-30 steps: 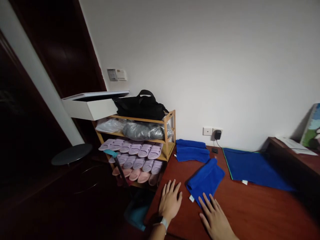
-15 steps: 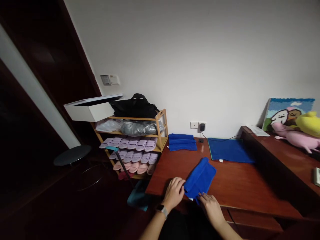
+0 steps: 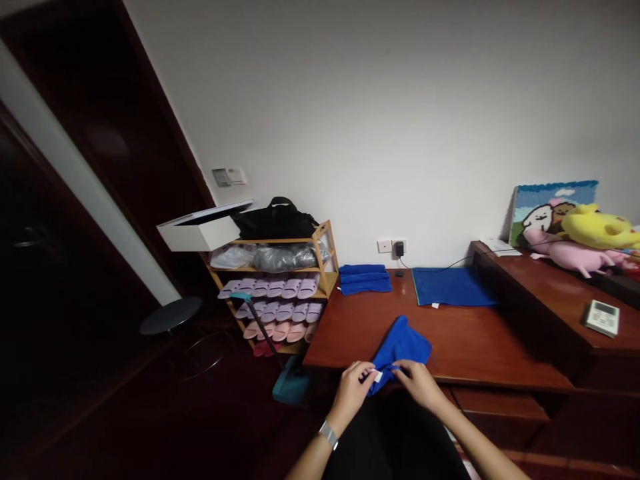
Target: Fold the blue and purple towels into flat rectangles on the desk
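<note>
A blue towel [image 3: 404, 343] lies near the front edge of the reddish-brown desk [image 3: 465, 350], its near end lifted between my two hands. My left hand [image 3: 354, 387] pinches the near left corner, where a white label [image 3: 378, 377] shows. With thumb and fingers pressed together, my right hand [image 3: 416, 381] grips the near edge on the right. The cloth is bunched between the hands. Farther back, a second blue towel [image 3: 365, 279] lies folded in layers by the wall, and a third blue towel [image 3: 453, 287] with a green edge is spread flat.
Left of the desk stands a wooden rack [image 3: 327, 267] of lilac and pink slippers, with a black bag [image 3: 277, 220] and white box [image 3: 200, 232] on top. A teal dustpan [image 3: 291, 383] and round stool [image 3: 171, 315] are on the floor. Plush toys [image 3: 570, 253] lie on the raised right ledge.
Both hands went from lying flat to pinching the near blue towel and lifting its near end. The towel is now closer to the desk's front edge. The view has shifted right.
</note>
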The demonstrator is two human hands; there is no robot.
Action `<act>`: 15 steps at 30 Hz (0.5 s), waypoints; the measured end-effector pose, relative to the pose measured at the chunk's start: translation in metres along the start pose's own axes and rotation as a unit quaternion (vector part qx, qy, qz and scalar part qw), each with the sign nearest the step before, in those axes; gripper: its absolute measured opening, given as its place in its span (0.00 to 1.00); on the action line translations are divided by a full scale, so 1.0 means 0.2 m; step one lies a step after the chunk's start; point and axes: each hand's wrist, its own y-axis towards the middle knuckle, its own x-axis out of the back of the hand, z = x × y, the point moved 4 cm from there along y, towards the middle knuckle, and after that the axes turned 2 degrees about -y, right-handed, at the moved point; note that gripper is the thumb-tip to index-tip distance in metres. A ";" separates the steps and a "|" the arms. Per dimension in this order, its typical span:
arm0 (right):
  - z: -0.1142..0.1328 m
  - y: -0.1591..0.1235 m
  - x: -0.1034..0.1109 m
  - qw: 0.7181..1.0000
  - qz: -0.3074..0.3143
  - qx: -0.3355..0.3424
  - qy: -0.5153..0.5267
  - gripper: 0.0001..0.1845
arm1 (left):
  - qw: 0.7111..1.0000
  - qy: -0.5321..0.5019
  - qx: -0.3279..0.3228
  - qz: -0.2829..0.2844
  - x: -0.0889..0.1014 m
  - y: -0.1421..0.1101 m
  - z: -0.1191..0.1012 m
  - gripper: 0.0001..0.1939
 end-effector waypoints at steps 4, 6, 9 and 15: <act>0.05 -0.04 -0.02 0.997 -0.009 -0.011 0.075 0.27 | 0.996 -0.058 0.073 0.010 -0.02 -0.07 -0.01 0.17; 0.07 -0.05 -0.02 0.996 -0.018 -0.015 0.091 0.28 | 0.996 -0.060 0.058 0.008 -0.03 -0.08 -0.03 0.16; 0.08 -0.06 0.00 0.994 -0.023 -0.020 0.105 0.29 | 0.995 -0.084 0.048 -0.012 -0.03 -0.07 -0.07 0.13; 0.12 -0.05 0.03 0.990 -0.022 -0.020 0.134 0.27 | 0.989 -0.123 0.067 -0.040 0.04 -0.04 -0.14 0.16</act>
